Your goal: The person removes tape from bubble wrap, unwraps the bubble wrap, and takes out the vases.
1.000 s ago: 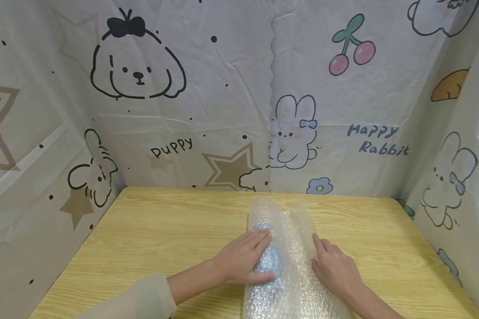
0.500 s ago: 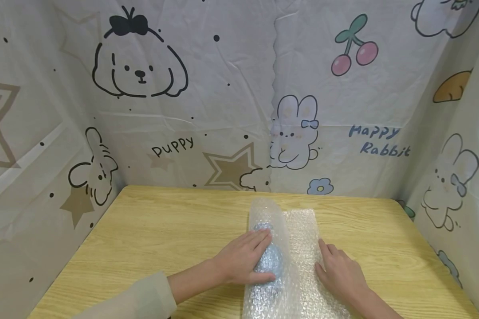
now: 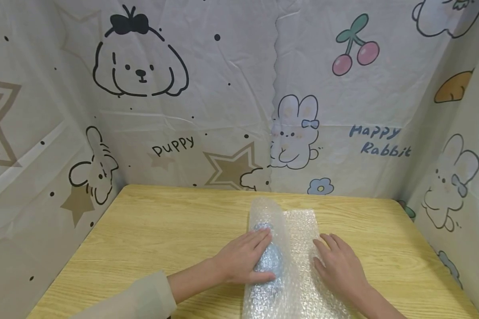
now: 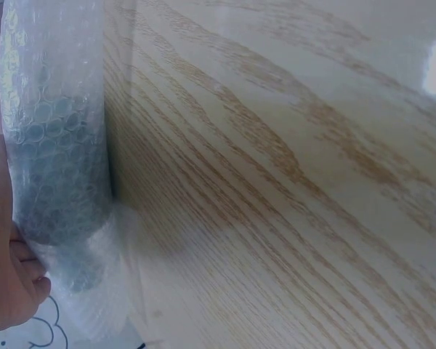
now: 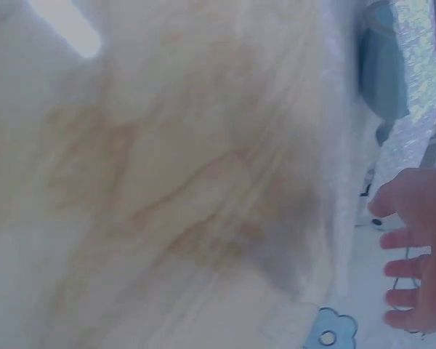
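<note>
A blue bottle-shaped object point(image 5: 384, 73) lies lengthwise under a fold of clear bubble wrap point(image 3: 263, 301). Its wide body and narrower end show through the bubbles in the left wrist view. My left hand point(image 3: 239, 261) presses on the covered object, fingers stretched over its far part and thumb apart on the near part. On the other side, my right hand point(image 3: 341, 268) hovers at the right edge of the flat part of the wrap, its fingers loosely bent and spread. Nothing shows between those fingers in the right wrist view.
Everything lies on a light wood-grain table point(image 3: 163, 221). Behind it and at both sides hangs a pale cloth point(image 3: 223, 106) printed with puppies, rabbits and stars. The bubble wrap runs out of view at the near edge.
The right part of the bubble wrap, raised a second ago, now lies flat on the table. My right hand has let go of its edge and its fingers have spread. My left hand stays put.
</note>
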